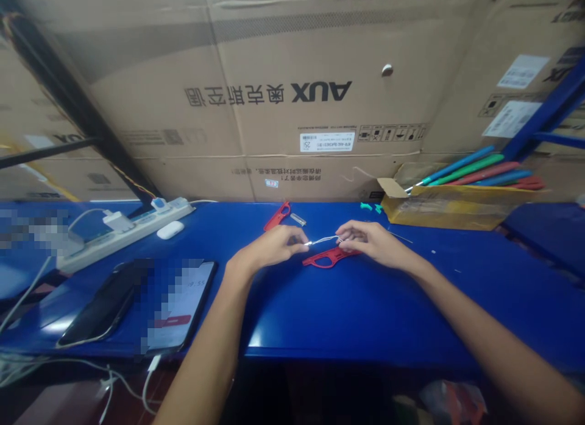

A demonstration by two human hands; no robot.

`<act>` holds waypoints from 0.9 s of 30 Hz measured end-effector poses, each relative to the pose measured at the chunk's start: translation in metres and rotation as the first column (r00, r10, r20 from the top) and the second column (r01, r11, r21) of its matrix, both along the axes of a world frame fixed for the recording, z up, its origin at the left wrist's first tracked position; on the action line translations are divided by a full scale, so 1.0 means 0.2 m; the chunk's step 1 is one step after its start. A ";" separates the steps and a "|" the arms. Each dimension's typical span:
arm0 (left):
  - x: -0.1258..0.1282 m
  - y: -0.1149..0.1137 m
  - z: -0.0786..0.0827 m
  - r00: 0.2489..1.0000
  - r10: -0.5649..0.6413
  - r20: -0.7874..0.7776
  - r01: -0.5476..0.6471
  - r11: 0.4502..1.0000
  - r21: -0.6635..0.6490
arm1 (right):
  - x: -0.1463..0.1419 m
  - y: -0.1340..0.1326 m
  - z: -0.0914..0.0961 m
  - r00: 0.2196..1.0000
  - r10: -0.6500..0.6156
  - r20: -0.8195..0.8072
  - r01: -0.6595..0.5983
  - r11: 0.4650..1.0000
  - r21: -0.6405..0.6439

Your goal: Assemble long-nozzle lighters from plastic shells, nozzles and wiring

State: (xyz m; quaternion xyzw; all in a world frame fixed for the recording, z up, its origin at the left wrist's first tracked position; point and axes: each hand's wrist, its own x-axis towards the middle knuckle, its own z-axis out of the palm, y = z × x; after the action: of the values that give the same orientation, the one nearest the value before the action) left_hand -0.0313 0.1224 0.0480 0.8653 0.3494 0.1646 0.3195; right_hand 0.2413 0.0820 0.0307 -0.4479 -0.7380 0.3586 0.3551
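A thin white wire (pixel 325 238) stretches between my two hands above the blue table (pixel 338 315). My left hand (pixel 281 247) is closed in a pinch on its left end, where something small and pale shows at the fingertips. The other end runs into the closed fingers of my right hand (pixel 368 241). Just below lies a red plastic piece with an oval loop (pixel 325 259); its right part reaches under my right fingers, and I cannot tell whether they touch it. Behind my left hand are a second red looped piece (pixel 278 217) and a small greyish strip (pixel 298 220).
At the back right, a yellow-taped carton (pixel 439 209) holds several coloured handles. Small green pieces (pixel 371 207) lie beside it. On the left are a power strip (pixel 137 230), a white earbud case (pixel 170 230), a phone (pixel 100 303) and a tablet (pixel 183 309). Cardboard (pixel 256 47) stands behind.
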 end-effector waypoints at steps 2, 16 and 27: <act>-0.01 0.00 0.01 1.000 -0.007 -0.013 0.006 1.000 -0.018 | -0.01 -0.01 0.01 0.999 -0.003 0.038 0.002 1.000 0.023; -0.03 0.01 0.02 0.988 -0.054 -0.146 0.044 0.996 -0.076 | -0.02 -0.04 0.07 0.957 0.021 0.291 -0.052 0.994 0.100; 0.00 -0.01 -0.01 0.973 -0.057 -0.226 0.025 0.989 -0.145 | 0.04 0.00 0.01 0.884 0.225 0.411 -0.248 0.969 0.003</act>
State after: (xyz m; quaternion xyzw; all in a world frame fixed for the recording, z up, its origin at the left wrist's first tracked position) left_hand -0.0314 0.1214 0.0461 0.8607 0.3767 0.0318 0.3410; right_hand 0.2492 0.0813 0.0336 -0.4092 -0.8545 0.2776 0.1595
